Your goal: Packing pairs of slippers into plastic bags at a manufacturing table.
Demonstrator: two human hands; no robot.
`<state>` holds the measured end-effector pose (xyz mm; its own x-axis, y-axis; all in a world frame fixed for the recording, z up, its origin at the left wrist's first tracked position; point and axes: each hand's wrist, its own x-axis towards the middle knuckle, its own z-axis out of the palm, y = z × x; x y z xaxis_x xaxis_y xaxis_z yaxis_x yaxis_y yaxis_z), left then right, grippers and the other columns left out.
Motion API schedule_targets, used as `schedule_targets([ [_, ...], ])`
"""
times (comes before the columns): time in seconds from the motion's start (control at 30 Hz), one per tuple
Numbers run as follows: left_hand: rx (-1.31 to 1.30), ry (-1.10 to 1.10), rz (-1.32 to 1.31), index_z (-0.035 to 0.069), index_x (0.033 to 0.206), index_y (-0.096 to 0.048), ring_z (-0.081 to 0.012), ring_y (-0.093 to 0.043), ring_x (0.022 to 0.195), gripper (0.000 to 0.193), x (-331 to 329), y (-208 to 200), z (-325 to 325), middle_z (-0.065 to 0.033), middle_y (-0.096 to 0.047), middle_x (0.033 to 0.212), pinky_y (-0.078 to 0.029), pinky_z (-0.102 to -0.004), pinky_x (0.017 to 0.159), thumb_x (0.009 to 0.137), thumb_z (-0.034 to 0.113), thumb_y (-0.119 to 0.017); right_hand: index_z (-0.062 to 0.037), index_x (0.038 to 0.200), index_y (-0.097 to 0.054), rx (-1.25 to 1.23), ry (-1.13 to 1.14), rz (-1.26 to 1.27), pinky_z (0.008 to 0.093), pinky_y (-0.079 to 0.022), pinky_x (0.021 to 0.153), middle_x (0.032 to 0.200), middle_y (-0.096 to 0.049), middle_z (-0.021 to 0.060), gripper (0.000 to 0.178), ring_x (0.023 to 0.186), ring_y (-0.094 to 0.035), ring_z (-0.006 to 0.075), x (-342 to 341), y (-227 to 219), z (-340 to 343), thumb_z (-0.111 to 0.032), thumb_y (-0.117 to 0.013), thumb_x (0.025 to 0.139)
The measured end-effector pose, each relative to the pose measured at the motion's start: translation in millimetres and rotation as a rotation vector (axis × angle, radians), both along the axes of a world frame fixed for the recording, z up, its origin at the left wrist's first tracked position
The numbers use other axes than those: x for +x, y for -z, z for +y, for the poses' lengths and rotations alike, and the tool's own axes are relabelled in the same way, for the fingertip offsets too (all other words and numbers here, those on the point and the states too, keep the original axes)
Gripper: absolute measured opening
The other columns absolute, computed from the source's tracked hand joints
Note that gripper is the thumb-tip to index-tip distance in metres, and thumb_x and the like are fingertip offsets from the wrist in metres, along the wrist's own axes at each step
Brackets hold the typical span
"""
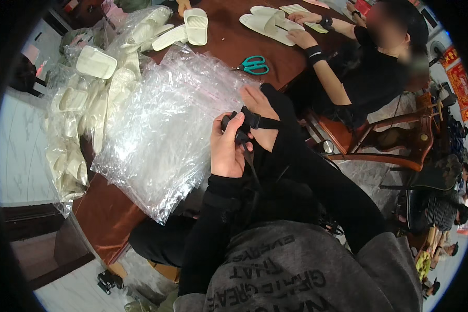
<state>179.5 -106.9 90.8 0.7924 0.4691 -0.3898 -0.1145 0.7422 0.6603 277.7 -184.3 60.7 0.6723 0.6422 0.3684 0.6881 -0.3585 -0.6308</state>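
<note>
My left hand (227,150) is closed on a small black device (241,136) at the inner side of my right hand, thumb on top. From the device a black strap (265,122) runs across my right hand (260,110) near the wrist. My right hand's fingers stretch out flat toward the clear plastic bags (156,119); whether they touch the plastic I cannot tell. The bags lie in a broad, crinkled pile on the brown table (106,218) in front of me. Teal-handled scissors (254,65) lie just beyond my right hand.
Cream slippers (121,86), many in clear bags, heap along the table's left side. Loose slippers (196,27) lie at the far edge, near another person's hand (183,6). At far right a co-worker (372,67) handles pale slippers (268,23). A wooden chair (395,138) stands right.
</note>
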Motion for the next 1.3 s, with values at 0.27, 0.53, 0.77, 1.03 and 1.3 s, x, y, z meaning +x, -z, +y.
schedule_targets([
  [0.27, 0.362, 0.141, -0.134, 0.013, 0.129, -0.044, -0.0163, -0.06, 0.093, 0.045, -19, -21, 0, -0.0064, -0.057, 0.109, -0.056, -0.0329, 0.069, 0.089, 0.011, -0.064, -0.0037, 0.105, -0.061, -0.177, -0.47, -0.146, 0.0379, -0.047, 0.081, 0.11, -0.063, 0.0134, 0.025, 0.099, -0.062, 0.0303, 28, -37, -3, -0.008, -0.052, 0.083],
  [0.53, 0.636, -0.041, 0.03, 0.013, 0.117, -0.051, -0.0098, -0.057, 0.076, 0.036, -18, 12, -1, -0.0018, -0.055, 0.1, -0.052, -0.0237, 0.058, 0.086, 0.015, -0.07, -0.0065, 0.091, -0.067, -0.453, -0.508, 0.045, 0.04, -0.05, 0.067, 0.086, -0.066, 0.0144, 0.015, 0.082, -0.065, 0.0326, 21, -29, 22, -0.014, -0.057, 0.083],
  [0.77, 0.376, -0.073, 0.092, 0.01, 0.111, -0.054, -0.0099, -0.056, 0.067, 0.03, -2, 22, 3, 0.0001, -0.057, 0.092, -0.045, -0.0227, 0.051, 0.088, 0.023, -0.069, -0.0047, 0.1, -0.064, -0.08, -0.183, 0.829, 0.038, -0.051, 0.073, 0.099, -0.063, 0.0163, 0.022, 0.094, -0.061, 0.034, -18, -34, 8, -0.011, -0.057, 0.08],
  [1.03, 0.454, -0.042, 0.061, 0.007, 0.119, -0.054, -0.0123, -0.056, 0.093, 0.035, -30, 13, 56, -0.0016, -0.058, 0.105, -0.046, -0.0271, 0.071, 0.091, 0.026, -0.065, -0.0053, 0.095, -0.058, -0.338, -0.988, 0.633, 0.0312, -0.049, 0.057, 0.077, -0.061, 0.0055, 0.011, 0.064, -0.062, 0.016, -43, -155, -48, -0.009, -0.049, 0.089],
  [1.3, 0.475, -0.196, -0.091, 0.008, 0.132, -0.048, -0.0139, -0.056, 0.101, 0.049, -55, -77, 78, -0.0057, -0.058, 0.123, -0.039, -0.0192, 0.066, 0.093, 0.036, -0.06, 0.0022, 0.079, -0.061, -1.38, -1.183, 0.859, 0.0419, -0.052, 0.066, 0.07, -0.062, 0.0155, 0.028, 0.064, -0.062, 0.031, -55, -109, -232, -0.022, -0.049, 0.088],
])
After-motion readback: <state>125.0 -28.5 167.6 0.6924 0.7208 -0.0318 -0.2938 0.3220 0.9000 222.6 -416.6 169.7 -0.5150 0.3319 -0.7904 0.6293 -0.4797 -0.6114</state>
